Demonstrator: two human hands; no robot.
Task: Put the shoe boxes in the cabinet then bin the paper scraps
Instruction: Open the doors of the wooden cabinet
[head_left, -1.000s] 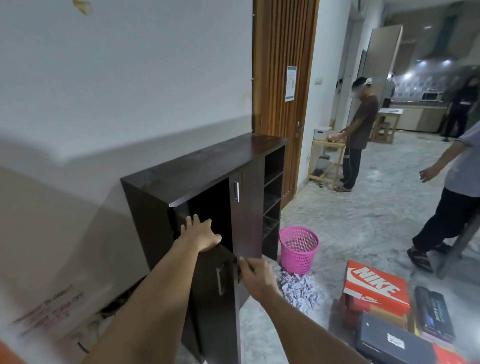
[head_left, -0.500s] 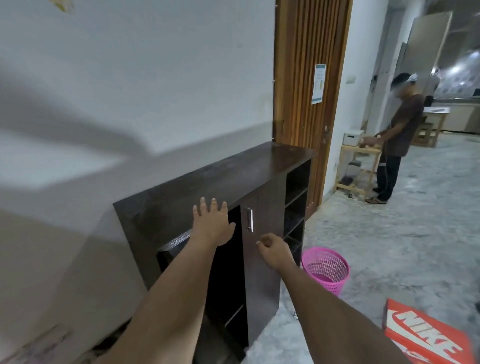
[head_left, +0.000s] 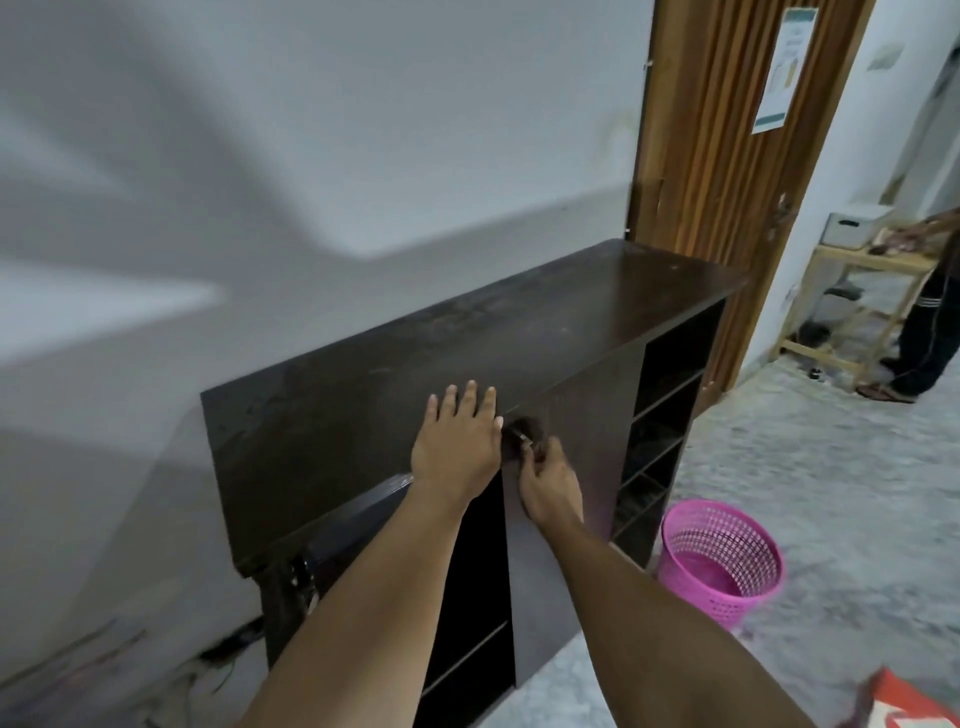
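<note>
Head view: a dark cabinet (head_left: 467, 332) stands against a white wall, its top bare. The left hand (head_left: 457, 447) lies flat on the front edge of the cabinet top, fingers spread and straight, its grip released and grasping nothing. The right hand (head_left: 548, 486) is just beside it, fingers curled at the small metal handle (head_left: 522, 439) near the top of the right door (head_left: 576, 467); blur hides whether that grip is clenched on the handle, so I cannot tell. The right door sits closed or nearly so. The left door (head_left: 358, 525) is swung outward toward the camera, and the dark compartment behind it shows a shelf low down. At the cabinet's right end are open shelves (head_left: 660, 415). A pink basket (head_left: 719, 561) stands on the grey floor just right of the cabinet. One shoe box (head_left: 904, 709), red-orange, shows only as a corner at the bottom right edge, on the floor and well apart from the cabinet. Farther right, a person (head_left: 930, 332) stands by a wooden rack (head_left: 852, 312) beside a brown door (head_left: 727, 130).
</note>
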